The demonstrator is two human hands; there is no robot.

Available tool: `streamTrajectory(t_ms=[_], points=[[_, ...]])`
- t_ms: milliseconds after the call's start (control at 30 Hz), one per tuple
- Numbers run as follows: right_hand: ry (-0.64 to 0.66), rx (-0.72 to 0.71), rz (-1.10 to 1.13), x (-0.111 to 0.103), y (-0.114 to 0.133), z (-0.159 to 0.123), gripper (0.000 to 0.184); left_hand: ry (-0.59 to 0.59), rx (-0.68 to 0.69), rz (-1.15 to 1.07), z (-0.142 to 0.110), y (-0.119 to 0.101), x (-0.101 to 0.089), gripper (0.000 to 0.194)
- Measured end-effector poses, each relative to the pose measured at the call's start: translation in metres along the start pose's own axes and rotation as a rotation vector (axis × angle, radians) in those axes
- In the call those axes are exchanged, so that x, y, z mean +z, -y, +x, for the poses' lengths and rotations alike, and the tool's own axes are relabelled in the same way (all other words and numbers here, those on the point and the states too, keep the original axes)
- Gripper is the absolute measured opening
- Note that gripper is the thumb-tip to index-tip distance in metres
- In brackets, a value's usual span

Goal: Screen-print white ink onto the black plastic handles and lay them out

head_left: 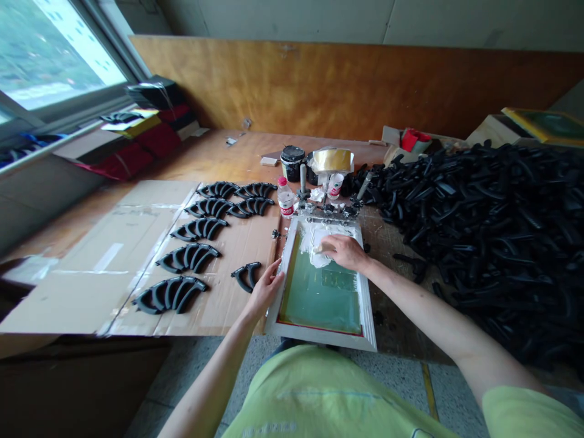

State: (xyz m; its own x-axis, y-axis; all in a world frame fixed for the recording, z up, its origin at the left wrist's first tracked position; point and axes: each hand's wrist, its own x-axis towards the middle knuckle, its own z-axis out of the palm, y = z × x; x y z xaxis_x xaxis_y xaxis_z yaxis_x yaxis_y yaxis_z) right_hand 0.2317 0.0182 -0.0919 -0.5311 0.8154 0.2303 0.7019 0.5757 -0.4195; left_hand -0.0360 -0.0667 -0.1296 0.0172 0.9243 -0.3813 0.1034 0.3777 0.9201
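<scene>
Screen frame (368, 307), pale and metal-looking, sits at the near edge of the workbench (214, 159), directly before the person; far end meets a metal clamp fixture (326, 214). Green mesh (319, 307) inside, smooth, faintly glossy. White paste (325, 263) smeared across its far part, wet-looking, ragged-edged. Step in hand, by my reading: working paste on the mesh. Right hand (345, 250) over it, fingers pinched on a small pale piece (319, 249), mostly hidden. Left hand (268, 286) at the left rim, fingertips against it; cannot tell whether gripping or merely resting. Next move seems to call for even pressure and a steadied frame. Leftward: slim, arched black parts (172, 293) in fans on flat brown cardboard (68, 298); a smaller cluster (252, 274) near the left hand. Beyond the frame: clear bottle (286, 199), red-capped; paper cup (335, 185); dark tub (292, 163). Rightward: tangled heap (502, 243) of black curved pieces.
</scene>
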Motion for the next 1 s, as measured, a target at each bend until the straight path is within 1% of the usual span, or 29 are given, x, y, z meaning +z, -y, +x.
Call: streamTrajectory(t_ms=[67, 100, 133, 167, 200, 233, 300, 333, 367, 400, 433, 500, 533, 567, 600, 633, 667, 700, 733, 767, 800, 833, 867, 900, 933, 967, 1000], points=[[-0.052, 0.124, -0.037, -0.013, -0.008, 0.028, 0.046, 0.01, 0.004, 0.001, -0.007, -0.017, -0.003, 0.073], [-0.079, 0.176, -0.058, -0.021, -0.014, 0.041, 0.053, 0.015, 0.014, -0.004, -0.011, -0.028, -0.004, 0.069], [-0.107, 0.216, -0.073, -0.029, -0.022, 0.05, 0.056, 0.011, 0.03, -0.01, -0.014, -0.039, -0.006, 0.063], [-0.144, 0.247, -0.079, -0.037, -0.032, 0.054, 0.054, 0.003, 0.048, -0.015, -0.017, -0.051, -0.007, 0.057], [-0.194, 0.279, -0.074, -0.045, -0.044, 0.053, 0.048, -0.008, 0.068, -0.024, -0.018, -0.063, -0.008, 0.052], [-0.257, 0.324, -0.06, -0.052, -0.056, 0.048, 0.04, -0.011, 0.086, -0.046, -0.018, -0.075, -0.008, 0.05], [-0.368, 0.469, -0.027, -0.058, -0.079, 0.025, 0.028, -0.007, 0.149, -0.153, -0.012, -0.099, -0.004, 0.052], [-0.39, 0.541, -0.013, -0.056, -0.088, 0.01, 0.026, -0.004, 0.2, -0.223, -0.007, -0.11, -0.002, 0.052], [-0.384, 0.594, -0.002, -0.05, -0.094, -0.005, 0.025, 0.0, 0.256, -0.289, -0.001, -0.122, 0.001, 0.052], [-0.348, 0.611, 0.011, -0.041, -0.096, -0.019, 0.024, 0.0, 0.307, -0.341, 0.005, -0.132, 0.005, 0.051], [-0.3, 0.597, 0.029, -0.029, -0.094, -0.031, 0.021, -0.002, 0.34, -0.378, 0.011, -0.141, 0.008, 0.049], [-0.184, 0.494, 0.061, -0.002, -0.081, -0.046, 0.016, -0.033, 0.353, -0.434, 0.021, -0.149, 0.015, 0.046], [-0.126, 0.423, 0.051, 0.011, -0.071, -0.05, 0.017, -0.062, 0.336, -0.468, 0.023, -0.147, 0.02, 0.046], [-0.074, 0.359, 0.022, 0.021, -0.059, -0.051, 0.019, -0.087, 0.304, -0.499, 0.023, -0.14, 0.026, 0.046], [-0.035, 0.31, -0.02, 0.029, -0.046, -0.051, 0.02, -0.088, 0.244, -0.516, 0.021, -0.129, 0.034, 0.047], [-0.017, 0.284, -0.067, 0.034, -0.031, -0.051, 0.018, -0.053, 0.149, -0.511, 0.017, -0.115, 0.043, 0.048], [-0.023, 0.281, -0.105, 0.037, -0.016, -0.05, 0.015, 0.014, 0.032, -0.492, 0.011, -0.098, 0.052, 0.05], [-0.04, 0.283, -0.123, 0.038, 0.0, -0.05, 0.012, 0.115, -0.108, -0.458, 0.004, -0.08, 0.062, 0.052], [-0.049, 0.26, -0.119, 0.039, 0.016, -0.051, 0.012, 0.199, -0.217, -0.436, -0.004, -0.063, 0.071, 0.054], [-0.044, 0.207, -0.098, 0.04, 0.03, -0.052, 0.014, 0.24, -0.285, -0.437, -0.011, -0.047, 0.077, 0.054], [-0.02, 0.129, -0.061, 0.041, 0.041, -0.053, 0.016, 0.246, -0.332, -0.434, -0.017, -0.033, 0.08, 0.052], [0.011, 0.066, -0.018, 0.041, 0.048, -0.056, 0.02, 0.215, -0.35, -0.431, -0.02, -0.021, 0.078, 0.049], [0.027, 0.064, 0.015, 0.039, 0.048, -0.058, 0.022, 0.164, -0.345, -0.416, -0.022, -0.011, 0.071, 0.046], [0.019, 0.129, 0.031, 0.034, 0.042, -0.061, 0.025, 0.099, -0.329, -0.381, -0.02, -0.002, 0.058, 0.044], [-0.014, 0.248, 0.026, 0.028, 0.029, -0.066, 0.027, 0.021, -0.309, -0.329, -0.017, 0.006, 0.04, 0.044], [-0.078, 0.435, -0.007, 0.018, 0.01, -0.071, 0.028, -0.053, -0.273, -0.27, -0.013, 0.014, 0.018, 0.046], [-0.129, 0.556, -0.046, 0.007, -0.012, -0.077, 0.031, -0.159, -0.265, -0.198, -0.008, 0.022, -0.006, 0.049]])
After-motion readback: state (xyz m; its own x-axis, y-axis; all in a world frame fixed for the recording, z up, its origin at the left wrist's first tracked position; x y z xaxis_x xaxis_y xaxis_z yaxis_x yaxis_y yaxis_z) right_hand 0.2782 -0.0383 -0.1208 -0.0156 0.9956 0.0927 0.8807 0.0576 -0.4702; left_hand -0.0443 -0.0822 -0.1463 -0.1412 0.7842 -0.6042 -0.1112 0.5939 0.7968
